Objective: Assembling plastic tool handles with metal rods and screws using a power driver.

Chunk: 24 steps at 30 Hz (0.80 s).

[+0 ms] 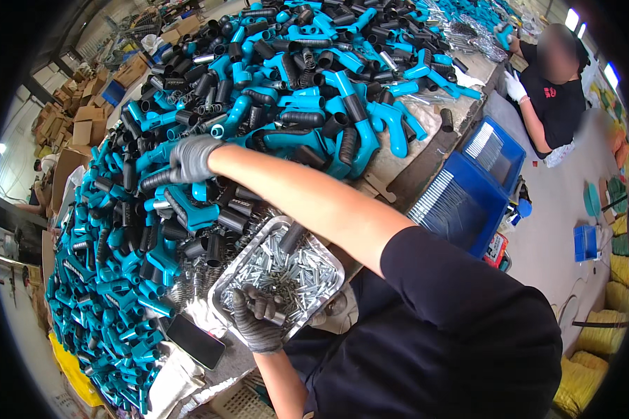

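My right hand point(192, 159), in a grey glove, reaches across to the pile of teal and black parts. Its fingers are bent round a teal pistol-shaped housing with a black ribbed grip point(158, 180); part of the housing is hidden under the hand. My left hand point(260, 327), gloved in darker grey, is at the near edge of a metal tray point(334, 260), palm up with fingers curled. Something short and shiny shows by its fingers, too small to name. Loose small metal pins and screws point(304, 272) fill the tray, and a black cylinder point(293, 237) lies at its far side.
A dark phone point(194, 342) lies left of the tray. Springs point(197, 279) lie between tray and pile. Blue bins point(461, 209) with long metal rods stand on the right. Beyond them, a co-worker point(553, 91) in white gloves handles parts. Cardboard boxes point(89, 126) are stacked far left.
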### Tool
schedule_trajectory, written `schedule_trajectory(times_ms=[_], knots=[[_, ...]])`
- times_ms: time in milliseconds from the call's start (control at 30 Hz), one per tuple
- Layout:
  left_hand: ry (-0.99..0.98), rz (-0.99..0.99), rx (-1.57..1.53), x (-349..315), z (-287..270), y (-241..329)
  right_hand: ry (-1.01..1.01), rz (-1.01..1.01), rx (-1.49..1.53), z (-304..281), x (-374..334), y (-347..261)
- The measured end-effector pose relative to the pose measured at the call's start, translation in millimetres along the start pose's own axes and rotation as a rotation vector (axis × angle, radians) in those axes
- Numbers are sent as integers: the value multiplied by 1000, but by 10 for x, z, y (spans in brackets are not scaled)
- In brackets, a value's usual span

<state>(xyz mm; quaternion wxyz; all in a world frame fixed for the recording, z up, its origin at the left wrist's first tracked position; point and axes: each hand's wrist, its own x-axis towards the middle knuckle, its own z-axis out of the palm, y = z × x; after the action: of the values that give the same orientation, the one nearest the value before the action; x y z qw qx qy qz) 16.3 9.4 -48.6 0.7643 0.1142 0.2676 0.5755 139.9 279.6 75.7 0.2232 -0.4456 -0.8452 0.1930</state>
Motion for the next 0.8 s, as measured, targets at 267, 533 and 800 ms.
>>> schedule_trajectory(times_ms=[267, 533, 800], knots=[[-33, 35, 92, 25, 75, -21, 6, 669, -351, -543, -556, 1361], [34, 48, 39, -45, -8, -4, -575, 704, -294, 319, 267, 2511], [61, 17, 18, -49, -121, 12, -622, 836, 417, 158, 215, 2340]])
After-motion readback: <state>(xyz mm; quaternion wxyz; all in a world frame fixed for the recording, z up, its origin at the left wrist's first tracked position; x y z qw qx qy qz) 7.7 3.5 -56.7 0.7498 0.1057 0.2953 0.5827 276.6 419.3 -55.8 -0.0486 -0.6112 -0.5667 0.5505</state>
